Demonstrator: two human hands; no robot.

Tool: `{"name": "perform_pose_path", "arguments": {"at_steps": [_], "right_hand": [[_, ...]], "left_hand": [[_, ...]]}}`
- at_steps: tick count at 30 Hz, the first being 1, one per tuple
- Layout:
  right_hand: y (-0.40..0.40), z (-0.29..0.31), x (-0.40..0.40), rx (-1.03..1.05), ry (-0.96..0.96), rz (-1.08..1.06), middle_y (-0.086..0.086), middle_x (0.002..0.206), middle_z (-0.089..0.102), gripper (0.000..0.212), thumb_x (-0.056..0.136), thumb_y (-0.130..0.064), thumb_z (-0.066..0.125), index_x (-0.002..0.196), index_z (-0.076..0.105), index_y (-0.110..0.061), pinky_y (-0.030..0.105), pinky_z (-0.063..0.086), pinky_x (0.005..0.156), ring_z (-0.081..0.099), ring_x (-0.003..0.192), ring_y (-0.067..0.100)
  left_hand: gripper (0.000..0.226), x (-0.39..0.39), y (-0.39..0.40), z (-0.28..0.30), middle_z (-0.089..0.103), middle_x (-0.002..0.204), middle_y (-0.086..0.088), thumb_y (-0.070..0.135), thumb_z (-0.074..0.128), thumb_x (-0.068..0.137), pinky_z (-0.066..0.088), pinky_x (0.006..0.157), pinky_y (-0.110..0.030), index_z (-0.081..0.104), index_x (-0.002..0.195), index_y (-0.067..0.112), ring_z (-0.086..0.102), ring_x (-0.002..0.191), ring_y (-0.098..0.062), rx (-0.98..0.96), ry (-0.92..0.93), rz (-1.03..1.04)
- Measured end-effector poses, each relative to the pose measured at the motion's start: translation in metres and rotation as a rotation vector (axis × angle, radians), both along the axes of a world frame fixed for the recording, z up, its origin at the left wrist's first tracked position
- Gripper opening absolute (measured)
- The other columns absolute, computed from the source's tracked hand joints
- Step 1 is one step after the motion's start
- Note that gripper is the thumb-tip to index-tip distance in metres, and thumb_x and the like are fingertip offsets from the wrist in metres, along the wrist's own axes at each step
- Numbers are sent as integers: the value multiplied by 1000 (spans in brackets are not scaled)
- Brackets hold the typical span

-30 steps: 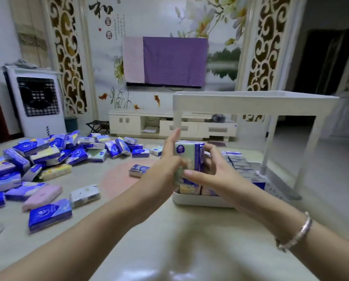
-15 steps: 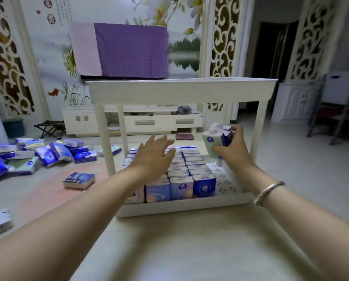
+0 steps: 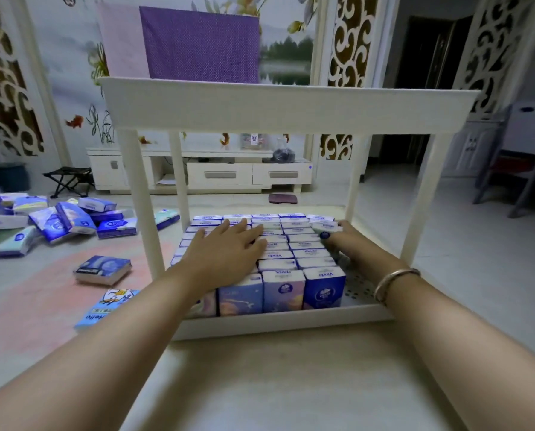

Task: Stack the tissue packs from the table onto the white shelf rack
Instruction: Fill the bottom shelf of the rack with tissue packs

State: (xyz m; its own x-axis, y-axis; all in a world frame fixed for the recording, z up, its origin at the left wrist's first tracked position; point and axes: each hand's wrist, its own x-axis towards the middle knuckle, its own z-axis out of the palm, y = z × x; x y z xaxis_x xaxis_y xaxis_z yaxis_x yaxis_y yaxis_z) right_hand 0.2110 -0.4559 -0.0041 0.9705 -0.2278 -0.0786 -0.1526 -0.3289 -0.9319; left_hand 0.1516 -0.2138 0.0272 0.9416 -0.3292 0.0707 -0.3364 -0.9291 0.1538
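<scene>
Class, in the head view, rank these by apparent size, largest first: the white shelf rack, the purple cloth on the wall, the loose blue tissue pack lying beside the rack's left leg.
1. White shelf rack, though nearness inflates it.
2. Purple cloth.
3. Loose blue tissue pack.

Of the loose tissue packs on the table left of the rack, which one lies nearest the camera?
The light blue pack printed "Hello". It lies flat beside the white rack's front left corner, nearer than the dark blue pack behind it.
</scene>
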Motion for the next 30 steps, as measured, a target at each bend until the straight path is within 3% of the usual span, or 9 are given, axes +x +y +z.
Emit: {"name": "perform_pose_path", "arguments": {"at_steps": [5, 9, 12, 16, 19, 22, 24, 26, 30], "right_hand": [[-7, -12, 10, -99, 22, -26, 13, 131, 47, 59, 78, -8, 61, 132, 37, -13, 45, 55, 88, 57, 109, 29], [2, -8, -6, -233, 54, -42, 10, 142, 38, 61, 87, -11, 64, 137, 28, -11, 32, 54, 69, 55, 113, 28], [1, -7, -7, -288, 39, -17, 10, 151, 30, 68, 85, -13, 68, 139, 28, -9, 34, 52, 87, 53, 119, 28], [3, 6, -17, -350, 47, -5, 11, 113, 61, 45, 83, -15, 64, 124, 48, -6, 33, 57, 73, 63, 93, 23], [11, 32, -50, -476, 33, -26, 7, 95, 57, 35, 90, -6, 49, 124, 42, -1, 28, 46, 58, 56, 78, 16], [18, 56, -87, -517, -62, 0, 11, 126, 53, 47, 93, -3, 43, 139, 32, -9, 33, 48, 78, 55, 100, 21], [31, 72, -113, -549, -145, 37, 5, 139, 47, 52, 93, -3, 44, 142, 33, -18, 26, 44, 73, 50, 101, 18], [46, 82, -137, -560, -237, 90, -4, 137, 49, 44, 94, -5, 45, 134, 43, -22, 25, 48, 72, 52, 99, 15], [89, 96, -172, -599, -441, 233, -6, 116, 63, 32, 90, -3, 43, 113, 57, -21, 29, 47, 97, 57, 107, 8]], "left_hand": [[53, -1, 0, 0, 2, 161, 10, 54, 11, 99, 1, 119, -51, 8, 150, 41, -1, 148, -18, 2, 1, -8], [53, -2, 1, -1, 2, 161, 9, 53, 11, 99, 1, 119, -51, 7, 150, 40, -1, 148, -18, 3, 4, -11], [53, -1, 1, 0, 1, 161, 9, 52, 12, 100, 0, 119, -50, 7, 151, 40, -2, 148, -18, 2, 10, -9], [52, -7, 0, 3, 10, 160, 8, 49, 18, 101, 4, 119, -49, 15, 151, 37, 5, 148, -17, -91, -8, 1], [46, -17, 0, 5, 35, 153, 7, 40, 31, 101, 14, 118, -47, 31, 147, 32, 29, 142, -16, -271, -155, 39], [37, -31, -1, 14, 50, 141, 7, 33, 35, 102, 21, 115, -39, 45, 137, 29, 45, 129, -15, -341, -327, 37], [35, -43, 1, 23, 50, 139, 9, 32, 37, 101, 32, 103, -31, 48, 133, 29, 46, 125, -14, -461, -280, 25], [32, -57, 10, 32, 49, 138, 12, 32, 41, 99, 40, 97, -29, 49, 130, 34, 46, 125, -10, -599, -196, -4], [23, -91, 41, 44, 63, 116, 14, 22, 47, 96, 46, 87, -24, 61, 113, 28, 60, 106, -7, -771, -185, -99]]}}
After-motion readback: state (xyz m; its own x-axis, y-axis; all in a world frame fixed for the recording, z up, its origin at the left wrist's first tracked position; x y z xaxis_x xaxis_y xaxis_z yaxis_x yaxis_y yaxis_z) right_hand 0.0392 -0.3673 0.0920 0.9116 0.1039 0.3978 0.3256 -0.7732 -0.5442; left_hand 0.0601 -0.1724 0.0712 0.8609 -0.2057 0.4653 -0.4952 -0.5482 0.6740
